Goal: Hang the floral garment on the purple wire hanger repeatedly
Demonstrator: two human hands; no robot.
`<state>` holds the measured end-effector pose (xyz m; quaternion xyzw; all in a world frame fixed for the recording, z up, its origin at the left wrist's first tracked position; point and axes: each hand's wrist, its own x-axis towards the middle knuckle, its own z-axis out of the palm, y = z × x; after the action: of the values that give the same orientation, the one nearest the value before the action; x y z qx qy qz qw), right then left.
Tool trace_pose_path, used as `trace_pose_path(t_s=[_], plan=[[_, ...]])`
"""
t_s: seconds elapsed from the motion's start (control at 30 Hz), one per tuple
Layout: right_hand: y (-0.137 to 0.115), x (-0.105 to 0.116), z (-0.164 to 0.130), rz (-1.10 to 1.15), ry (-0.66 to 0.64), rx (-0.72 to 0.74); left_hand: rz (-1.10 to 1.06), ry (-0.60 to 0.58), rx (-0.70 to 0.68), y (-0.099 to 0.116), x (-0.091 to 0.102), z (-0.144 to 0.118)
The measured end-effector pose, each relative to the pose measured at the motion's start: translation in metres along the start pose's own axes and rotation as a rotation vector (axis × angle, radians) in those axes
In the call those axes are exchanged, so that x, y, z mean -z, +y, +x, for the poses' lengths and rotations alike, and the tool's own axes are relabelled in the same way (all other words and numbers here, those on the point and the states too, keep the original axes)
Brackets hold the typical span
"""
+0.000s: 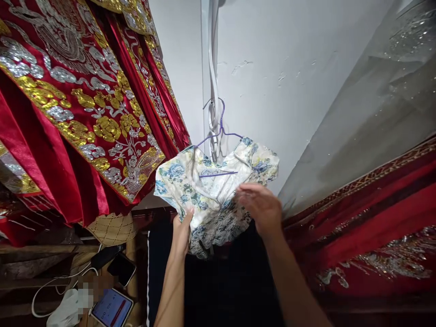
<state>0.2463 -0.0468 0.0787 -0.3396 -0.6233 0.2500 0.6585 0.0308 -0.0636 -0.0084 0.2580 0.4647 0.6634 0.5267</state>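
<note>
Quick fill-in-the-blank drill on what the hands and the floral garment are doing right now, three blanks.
1. The floral garment hangs on a ____ wire hanger.
2. The left hand grips the garment's ____ edge.
3. The right hand touches the garment in front of a ____ wall.

Missing words: purple; lower; white
</note>
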Motion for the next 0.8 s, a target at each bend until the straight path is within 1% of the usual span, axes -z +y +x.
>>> trace_pose_path(t_s=[0.03,0.07,0.1,0.13,0.17,0.2,0.23,0.27,0.37,0.43,0.47,0.5,0.53,0.6,0.63,0.67,0.7,0.73,0.77,0.8], plan=[[0.012,-0.01,-0.02,0.033,0.11,-0.184,0.002,0.0,0.003,-0.002,-0.001,-0.004],[0.024,-0.02,-0.039,0.06,0.173,-0.365,0.003,-0.015,0.01,-0.002,-0.002,-0.007],[0.034,-0.031,-0.054,0.112,0.152,-0.547,0.0,-0.03,0.014,-0.002,-0.003,-0.01],[0.041,-0.041,-0.067,0.176,0.063,-0.68,-0.006,-0.041,0.018,0.0,-0.005,-0.013],[0.046,-0.05,-0.076,0.222,-0.01,-0.748,-0.015,-0.052,0.025,0.003,-0.006,-0.016],[0.048,-0.057,-0.081,0.266,-0.084,-0.782,-0.025,-0.058,0.034,0.006,-0.008,-0.019],[0.048,-0.061,-0.082,0.297,-0.128,-0.786,-0.034,-0.057,0.045,0.01,-0.009,-0.022],[0.046,-0.064,-0.081,0.317,-0.142,-0.782,-0.043,-0.051,0.054,0.012,-0.011,-0.024],[0.038,-0.061,-0.07,0.364,-0.14,-0.838,-0.067,-0.071,0.078,0.016,-0.013,-0.027],[0.036,-0.055,-0.065,0.405,-0.119,-0.877,-0.067,-0.119,0.101,0.014,-0.013,-0.024],[0.035,-0.051,-0.064,0.421,-0.098,-0.88,-0.051,-0.11,0.085,0.011,-0.012,-0.021],[0.035,-0.047,-0.064,0.428,-0.069,-0.878,-0.019,-0.052,0.029,0.008,-0.01,-0.018],[0.035,-0.043,-0.065,0.43,-0.044,-0.878,0.035,0.059,-0.075,0.005,-0.009,-0.016],[0.035,-0.035,-0.066,0.427,-0.038,-0.896,0.195,0.338,-0.389,-0.003,-0.007,-0.013],[0.035,-0.032,-0.067,0.424,-0.05,-0.91,0.289,0.414,-0.546,-0.008,-0.007,-0.013],[0.034,-0.031,-0.067,0.418,-0.059,-0.92,0.384,0.392,-0.663,-0.014,-0.009,-0.014],[0.033,-0.03,-0.068,0.406,-0.067,-0.925,0.469,0.279,-0.728,-0.02,-0.012,-0.017],[0.031,-0.031,-0.069,0.382,-0.078,-0.924,0.533,0.109,-0.745,-0.027,-0.017,-0.02],[0.028,-0.032,-0.07,0.348,-0.094,-0.916,0.571,-0.067,-0.725,-0.034,-0.022,-0.023],[0.026,-0.033,-0.07,0.307,-0.117,-0.901,0.586,-0.201,-0.684,-0.041,-0.028,-0.025]])
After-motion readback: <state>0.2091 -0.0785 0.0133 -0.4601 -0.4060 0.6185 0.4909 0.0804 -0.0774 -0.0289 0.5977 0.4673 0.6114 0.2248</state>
